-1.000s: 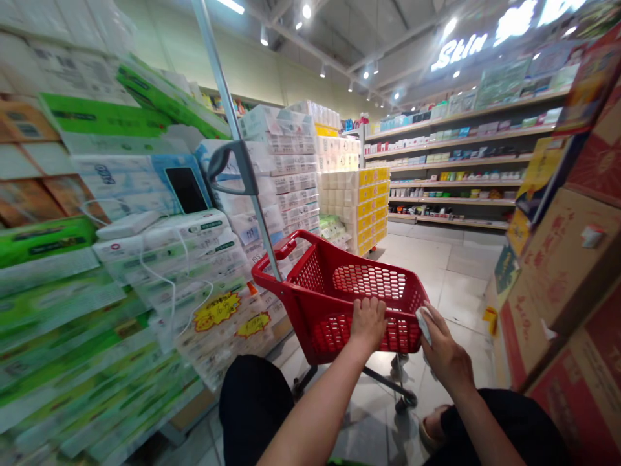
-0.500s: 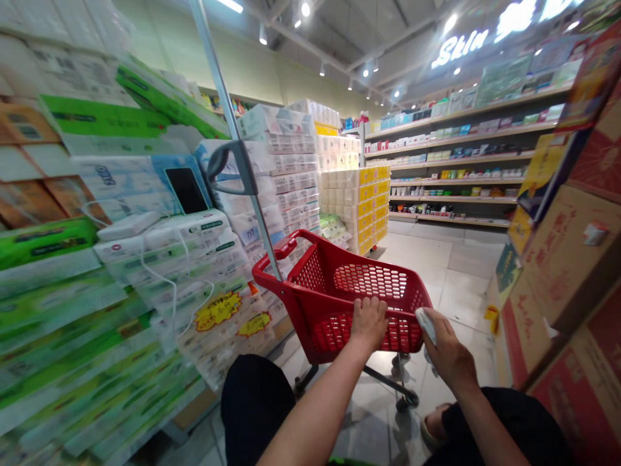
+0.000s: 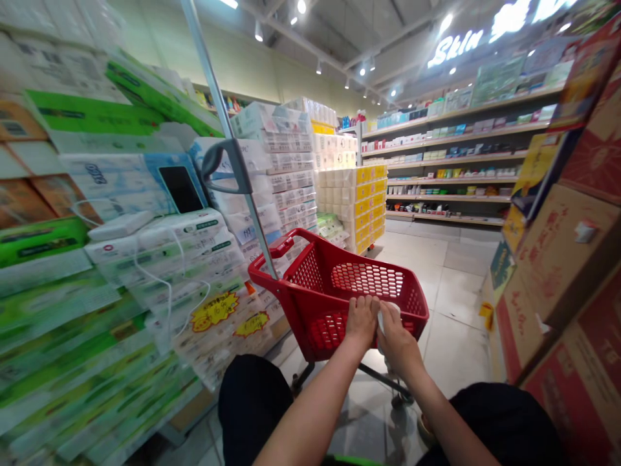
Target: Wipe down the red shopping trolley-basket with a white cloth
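A red plastic shopping cart (image 3: 310, 323) with perforated basket walls stands before my knees. My left hand (image 3: 361, 320) is closed over the near rim of its basket. Right beside it, my right hand (image 3: 395, 336) presses a white cloth or wipe (image 3: 383, 317) against the same rim; its fingers are closed around the wipe, which is partly hidden beneath them. No goods show inside the basket. From the cart's handle end rises a metal pole (image 3: 218, 84) with a grey grip (image 3: 226, 168).
Stacked tissue packs (image 3: 204, 252) fill the left, with a phone (image 3: 182, 189) and a white cabled device (image 3: 120, 226) on them. Cardboard boxes (image 3: 572, 252) line the right. Tiled floor (image 3: 427, 259) runs between, toward shelves (image 3: 446, 184) of small products.
My right hand has slid left along the rim with the white wipe, from near the cart's front corner to beside my left hand. The left hand keeps its hold on the rim.
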{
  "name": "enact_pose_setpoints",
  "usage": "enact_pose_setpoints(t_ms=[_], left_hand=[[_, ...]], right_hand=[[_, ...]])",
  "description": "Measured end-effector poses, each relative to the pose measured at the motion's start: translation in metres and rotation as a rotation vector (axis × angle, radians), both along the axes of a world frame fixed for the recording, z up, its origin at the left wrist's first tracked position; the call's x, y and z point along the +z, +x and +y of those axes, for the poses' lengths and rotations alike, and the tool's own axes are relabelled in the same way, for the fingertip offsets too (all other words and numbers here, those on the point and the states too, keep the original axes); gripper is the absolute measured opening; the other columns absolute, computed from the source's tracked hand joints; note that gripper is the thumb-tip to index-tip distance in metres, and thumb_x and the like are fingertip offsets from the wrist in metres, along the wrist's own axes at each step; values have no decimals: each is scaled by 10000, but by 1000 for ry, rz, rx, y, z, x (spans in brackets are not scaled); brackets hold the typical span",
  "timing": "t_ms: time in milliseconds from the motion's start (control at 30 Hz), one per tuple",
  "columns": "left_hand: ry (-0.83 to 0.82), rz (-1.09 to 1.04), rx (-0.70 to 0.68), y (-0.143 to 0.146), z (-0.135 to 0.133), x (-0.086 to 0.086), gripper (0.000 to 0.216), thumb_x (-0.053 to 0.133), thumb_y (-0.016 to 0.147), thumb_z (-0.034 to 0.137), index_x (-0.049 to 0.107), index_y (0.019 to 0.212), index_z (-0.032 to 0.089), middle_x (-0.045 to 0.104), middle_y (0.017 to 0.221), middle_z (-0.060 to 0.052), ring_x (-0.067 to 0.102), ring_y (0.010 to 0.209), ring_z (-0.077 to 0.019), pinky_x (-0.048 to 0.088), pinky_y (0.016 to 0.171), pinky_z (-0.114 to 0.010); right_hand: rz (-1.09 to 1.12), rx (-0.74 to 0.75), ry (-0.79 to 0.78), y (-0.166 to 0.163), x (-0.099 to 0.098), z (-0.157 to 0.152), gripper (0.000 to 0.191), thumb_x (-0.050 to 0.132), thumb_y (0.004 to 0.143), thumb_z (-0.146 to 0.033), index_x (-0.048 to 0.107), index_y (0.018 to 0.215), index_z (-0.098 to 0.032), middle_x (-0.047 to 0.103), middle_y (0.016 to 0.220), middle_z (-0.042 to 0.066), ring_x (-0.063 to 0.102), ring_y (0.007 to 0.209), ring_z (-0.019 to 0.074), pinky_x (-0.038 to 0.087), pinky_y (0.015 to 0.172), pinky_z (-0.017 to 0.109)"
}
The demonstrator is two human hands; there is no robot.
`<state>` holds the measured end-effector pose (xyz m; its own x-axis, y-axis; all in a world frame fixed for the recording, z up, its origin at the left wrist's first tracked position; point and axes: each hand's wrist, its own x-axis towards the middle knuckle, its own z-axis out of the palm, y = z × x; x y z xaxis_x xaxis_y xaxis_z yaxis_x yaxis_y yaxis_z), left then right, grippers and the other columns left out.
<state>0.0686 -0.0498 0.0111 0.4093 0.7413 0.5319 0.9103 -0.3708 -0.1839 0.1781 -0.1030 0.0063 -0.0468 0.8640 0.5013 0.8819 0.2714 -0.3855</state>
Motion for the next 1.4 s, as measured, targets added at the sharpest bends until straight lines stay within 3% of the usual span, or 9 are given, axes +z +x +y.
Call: enact_pose_setpoints(t_ms=[233,500,600,733,867,1033,1133,1233,1400], left_hand=[[-22,-23,-61,-9,1,3,439,548,904,490,496,1213,183,561,1073,-74,496,943,-249,396,889,-439],[-37,38,-343,-45,3,22,402,539,930,316,460,1320,258,536,1239,-56,491,1154,-212,338,1057,-404],[34,3,-239,-73,11,33,445,601,892,375,487,1303,247,511,1301,-79,413,1274,-258,239,1139,-467],[15,-1,-42,-89,22,38,354,645,855,446,585,1096,194,589,1059,-94,517,1052,-270,346,1028,-468],[10,5,25,-75,25,34,296,683,835,422,590,1007,200,592,1004,-79,515,950,-260,397,892,-427],[37,-6,29,-58,21,29,166,604,901,330,586,992,193,591,993,-77,505,934,-245,383,870,-411],[43,10,23,-55,17,29,100,490,948,204,583,985,197,593,962,-65,505,904,-227,381,855,-396],[31,18,2,-54,13,29,120,563,919,272,577,1008,192,593,992,-71,501,916,-230,383,856,-396],[26,1,-26,-52,12,29,300,666,849,412,569,1026,191,583,1022,-79,496,943,-246,387,863,-405]], right_hand=[[33,-20,63,65,-20,-8,441,343,977,-295,396,1413,-323,450,1473,11,605,1148,147,561,772,212],[140,-46,40,94,-27,3,416,264,1007,-388,413,1389,-323,464,1453,24,557,1216,165,514,944,288],[132,-54,16,98,-24,12,416,277,1002,-394,406,1393,-335,453,1462,21,578,1179,163,525,915,286],[108,-173,-60,103,-19,27,427,296,987,-408,402,1397,-348,466,1442,39,661,973,170,564,711,286],[61,-280,-148,72,-5,34,467,297,982,-378,358,1438,-297,415,1473,97,678,861,179,547,656,316],[-116,-76,-170,-18,12,27,639,388,912,-208,212,1523,-264,282,1558,137,685,839,179,547,647,315],[-155,5,-112,-42,15,19,726,407,886,-173,133,1546,-303,261,1576,117,685,789,153,547,612,290],[-164,40,-63,-18,10,15,738,400,878,-156,147,1530,-389,301,1569,36,684,856,146,537,560,245],[-79,-66,-6,73,-8,23,604,379,923,-228,252,1484,-409,379,1526,-7,671,903,128,509,517,202]])
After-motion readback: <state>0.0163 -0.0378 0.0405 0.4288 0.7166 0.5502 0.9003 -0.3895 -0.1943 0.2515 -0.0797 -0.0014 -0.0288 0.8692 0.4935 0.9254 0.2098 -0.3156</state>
